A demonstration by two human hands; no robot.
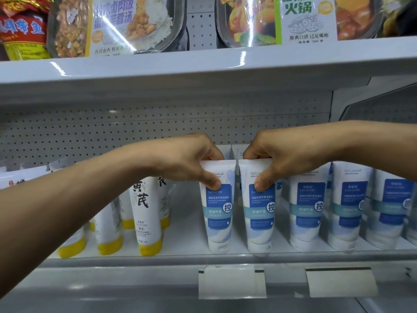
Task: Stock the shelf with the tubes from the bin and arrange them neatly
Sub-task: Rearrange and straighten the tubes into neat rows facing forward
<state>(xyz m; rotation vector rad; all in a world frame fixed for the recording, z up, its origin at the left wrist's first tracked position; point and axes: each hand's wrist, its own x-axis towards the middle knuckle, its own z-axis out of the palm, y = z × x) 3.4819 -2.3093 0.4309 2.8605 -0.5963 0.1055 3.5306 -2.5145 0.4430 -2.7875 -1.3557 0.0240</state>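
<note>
Two white tubes with blue labels stand cap-down side by side at the front of the white shelf point(180, 236). My left hand point(191, 159) pinches the top of the left blue tube point(218, 213). My right hand point(273, 159) pinches the top of the right blue tube point(259, 218). Both tubes rest on the shelf, almost touching. More blue-label tubes point(306, 211) stand in a row to the right, with others behind them. The bin is not in view.
White tubes with yellow caps point(146, 213) stand to the left of the blue ones, a gap between the groups. The upper shelf point(203, 68) carries boxed meals close overhead. Two blank price tags point(232, 283) hang on the shelf's front rail.
</note>
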